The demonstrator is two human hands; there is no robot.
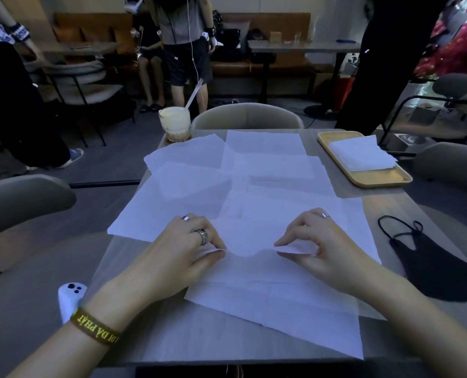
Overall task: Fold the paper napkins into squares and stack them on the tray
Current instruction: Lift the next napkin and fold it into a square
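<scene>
Head view: I'm at the table with one napkin open flat right in front of me, and I'm mid-fold on it.
Left hand: fingers curled, thumb and fingertips nipped on one corner of the napkin's lifted edge.
Right hand: same deal on the other corner, thumb and forefinger pinched on the paper.
Edge: it sags a bit between my two pinches, so it isn't taut yet.
Where the rest is: more open sheets overlap across the middle of the table, just beyond my hands.
Tray: far right corner, with a stack of folded squares on it, well apart from where I'm working.
Step, my guess: first fold of this one, carrying the held edge over to meet the opposite edge.
How I'd do it well: pull the corners gently apart first so the sag goes, then move both hands at the same pace so the edge lands square.
Line-up: match the corners before pressing anything, since thin paper creases wherever it first gets flattened.
Crease: hold one corner down and run the other hand's fingers along the fold.
Watch out: the sheets underneath could drag along or get pinched in, so lift only the one layer.
Also nearby: a mask on the right and a glass at the far left edge. Neither is in the way of the fold.
</scene>
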